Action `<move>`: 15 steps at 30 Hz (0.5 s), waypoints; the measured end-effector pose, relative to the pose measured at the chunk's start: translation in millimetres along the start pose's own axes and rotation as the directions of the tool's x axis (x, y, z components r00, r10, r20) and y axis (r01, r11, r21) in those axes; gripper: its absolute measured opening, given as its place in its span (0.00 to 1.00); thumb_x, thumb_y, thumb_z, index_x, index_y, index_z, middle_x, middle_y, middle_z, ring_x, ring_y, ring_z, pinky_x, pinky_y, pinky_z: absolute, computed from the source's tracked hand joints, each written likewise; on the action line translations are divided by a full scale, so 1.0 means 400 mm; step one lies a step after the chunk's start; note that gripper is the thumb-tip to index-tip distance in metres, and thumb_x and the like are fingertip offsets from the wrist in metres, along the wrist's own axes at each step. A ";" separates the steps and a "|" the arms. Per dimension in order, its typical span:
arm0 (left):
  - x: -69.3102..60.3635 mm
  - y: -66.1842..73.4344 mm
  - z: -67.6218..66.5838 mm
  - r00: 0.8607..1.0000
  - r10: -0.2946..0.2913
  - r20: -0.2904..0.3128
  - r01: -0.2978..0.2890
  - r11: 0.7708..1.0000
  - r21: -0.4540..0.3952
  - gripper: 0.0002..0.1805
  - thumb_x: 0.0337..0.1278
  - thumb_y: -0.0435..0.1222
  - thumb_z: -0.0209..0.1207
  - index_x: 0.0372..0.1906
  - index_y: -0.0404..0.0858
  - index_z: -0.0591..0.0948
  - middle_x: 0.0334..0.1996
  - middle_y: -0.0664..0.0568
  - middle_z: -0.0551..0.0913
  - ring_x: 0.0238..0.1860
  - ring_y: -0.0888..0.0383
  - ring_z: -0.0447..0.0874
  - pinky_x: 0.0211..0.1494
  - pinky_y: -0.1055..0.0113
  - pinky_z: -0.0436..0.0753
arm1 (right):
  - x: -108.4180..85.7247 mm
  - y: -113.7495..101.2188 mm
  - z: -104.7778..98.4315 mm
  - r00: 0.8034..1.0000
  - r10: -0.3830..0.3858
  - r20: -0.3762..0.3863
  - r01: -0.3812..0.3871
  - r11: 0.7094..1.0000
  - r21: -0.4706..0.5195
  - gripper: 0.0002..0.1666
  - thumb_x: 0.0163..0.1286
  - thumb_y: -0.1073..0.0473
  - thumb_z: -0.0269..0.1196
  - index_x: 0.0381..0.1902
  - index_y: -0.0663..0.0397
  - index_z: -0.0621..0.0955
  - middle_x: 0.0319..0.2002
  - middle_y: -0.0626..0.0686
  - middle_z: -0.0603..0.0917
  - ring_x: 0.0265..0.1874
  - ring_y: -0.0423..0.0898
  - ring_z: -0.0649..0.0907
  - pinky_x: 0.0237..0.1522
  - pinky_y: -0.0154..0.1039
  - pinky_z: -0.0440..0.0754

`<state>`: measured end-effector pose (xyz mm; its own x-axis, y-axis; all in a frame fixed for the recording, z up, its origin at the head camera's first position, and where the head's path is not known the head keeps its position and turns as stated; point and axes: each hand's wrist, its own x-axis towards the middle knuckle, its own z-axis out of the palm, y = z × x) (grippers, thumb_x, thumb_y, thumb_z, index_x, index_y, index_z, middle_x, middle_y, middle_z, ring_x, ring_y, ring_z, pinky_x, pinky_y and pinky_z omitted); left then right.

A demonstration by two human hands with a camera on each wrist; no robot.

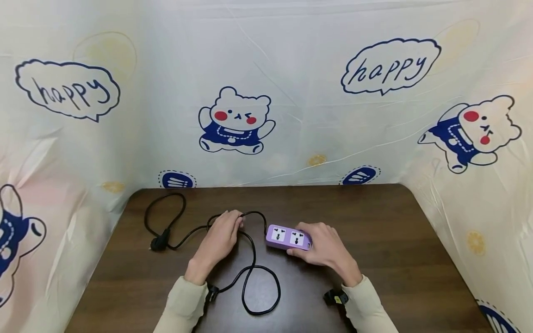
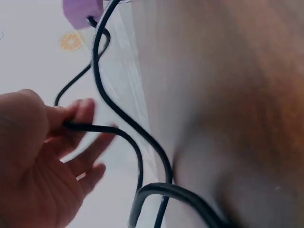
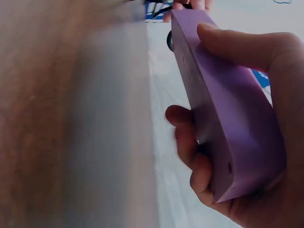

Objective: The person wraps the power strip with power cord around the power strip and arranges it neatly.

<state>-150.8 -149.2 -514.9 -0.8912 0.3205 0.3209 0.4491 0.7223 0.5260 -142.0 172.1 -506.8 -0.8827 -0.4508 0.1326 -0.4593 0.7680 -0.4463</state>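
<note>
A purple power strip (image 1: pixel 288 237) with white sockets is in the head view, right of centre. My right hand (image 1: pixel 322 244) grips its right end, and the right wrist view shows the thumb on one side and fingers curled round the other. From the strip's left end runs a black power cord (image 1: pixel 266 307), looped on the table. My left hand (image 1: pixel 220 236) pinches a stretch of this cord between thumb and fingers, while its other fingers stay loosely bent in the left wrist view. At the cord's far end, a black plug (image 1: pixel 160 241) lies left of my left hand.
The brown wooden table (image 1: pixel 395 240) lies under everything. A pale curtain (image 1: pixel 308 92) printed with bears and "happy" bubbles stands along its back and sides. Black wrist devices, one of them a camera (image 1: pixel 335 297), sit by both cuffs. A cord loop lies at the back left.
</note>
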 end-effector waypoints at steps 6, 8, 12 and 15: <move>0.011 0.018 -0.026 0.995 0.047 -0.083 -0.061 0.982 -0.178 0.10 0.86 0.33 0.47 0.41 0.41 0.75 0.27 0.56 0.69 0.28 0.63 0.66 0.34 0.67 0.74 | -0.006 -0.027 -0.032 0.997 -0.078 -0.025 0.079 0.996 0.036 0.31 0.56 0.33 0.79 0.51 0.41 0.86 0.34 0.38 0.86 0.27 0.33 0.77 0.28 0.32 0.74; 0.015 0.024 -0.034 0.993 0.045 -0.110 -0.065 0.981 -0.184 0.10 0.86 0.35 0.48 0.40 0.43 0.74 0.24 0.58 0.64 0.25 0.64 0.62 0.31 0.69 0.70 | -0.007 -0.039 -0.040 0.994 -0.106 -0.032 0.107 0.993 0.043 0.31 0.55 0.35 0.80 0.51 0.43 0.86 0.36 0.38 0.86 0.28 0.33 0.78 0.29 0.32 0.74; 0.029 0.026 -0.054 0.993 0.007 -0.115 -0.025 0.988 -0.153 0.11 0.86 0.40 0.49 0.39 0.47 0.75 0.21 0.60 0.63 0.20 0.66 0.59 0.27 0.69 0.65 | -0.010 -0.054 -0.054 0.987 -0.155 -0.041 0.158 0.985 0.069 0.28 0.55 0.41 0.80 0.50 0.44 0.86 0.37 0.37 0.86 0.29 0.33 0.78 0.31 0.31 0.75; 0.042 0.021 -0.070 0.996 -0.029 -0.086 0.017 0.990 -0.140 0.12 0.87 0.41 0.48 0.39 0.45 0.76 0.20 0.59 0.65 0.19 0.64 0.61 0.26 0.68 0.67 | -0.012 -0.057 -0.064 0.980 -0.194 -0.050 0.198 0.977 0.080 0.28 0.53 0.44 0.79 0.50 0.44 0.85 0.37 0.36 0.85 0.30 0.33 0.79 0.31 0.31 0.75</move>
<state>-160.1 -154.8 -483.0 -0.8953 0.2450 0.3720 0.4382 0.6351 0.6361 -129.9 168.3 -474.6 -0.7805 -0.5681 0.2607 -0.6153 0.6247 -0.4808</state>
